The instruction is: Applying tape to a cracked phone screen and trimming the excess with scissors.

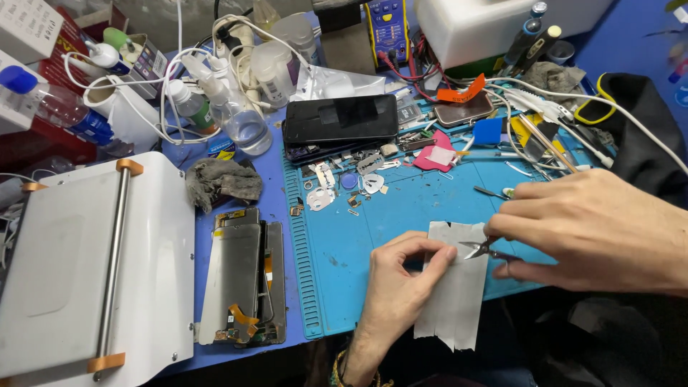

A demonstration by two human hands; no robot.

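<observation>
Grey sheet (pixel 459 287) pinched left (pixel 398 287), scissors (pixel 481 249) gripped right (pixel 595 233).

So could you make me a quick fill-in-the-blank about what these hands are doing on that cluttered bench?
1. The right hand cuts with small metal ____.
2. The left hand pinches a grey ____ of thin material.
3. The work mat beneath is ____ in colour.

Missing words: scissors; sheet; blue.
</observation>
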